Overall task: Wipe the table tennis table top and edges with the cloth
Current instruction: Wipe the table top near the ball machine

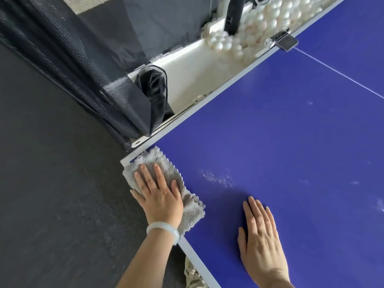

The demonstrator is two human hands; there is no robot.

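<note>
My left hand (158, 194) pressed flat, fingers spread, on the cloth (166, 163) at the near-left corner of the table top (280, 125). Overhanging the white edge (194, 259), that grey, shaggy, zigzag-trimmed cloth could have slipped to the floor (62, 204), I judged. Rightward, chalky smears (218, 177) marked the smooth blue top; my right hand (261, 235) lay flat, fingers together.

One camera sits on the person's head. It looks forward and down, from up close, onto a corner of the blue tabletop (280, 132). The tabletop fills the right side of the view. The dark floor (52, 194) fills the left. The ball tray (187, 80) is farther off, at the top.
</note>
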